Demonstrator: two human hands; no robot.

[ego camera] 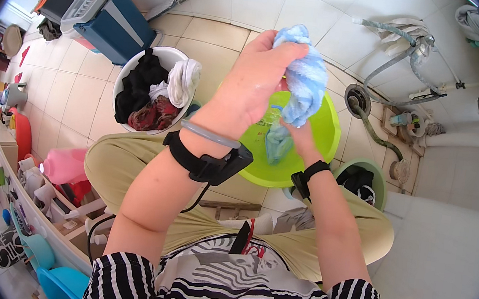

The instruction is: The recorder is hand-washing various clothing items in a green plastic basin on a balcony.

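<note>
A wet blue-and-white towel (306, 83) is bunched and twisted above a lime-green basin (327, 147). My left hand (273, 59) grips its upper part, thumb across the front. At the towel's lower end, my right hand (298, 136) closes around the fabric, its fingers mostly hidden. Below, inside the basin, there is a blue-green patch (278, 144); I cannot tell whether it is cloth or a reflection in water. Each wrist wears a black strap with a small device.
A white tub (115, 105) of dark, white and red laundry stands left of the basin. To the right is a pale-green bucket (381, 180) holding dark cloth. A hose (376, 132) runs near the floor drain. A pink jug (66, 166) stands beside my left knee.
</note>
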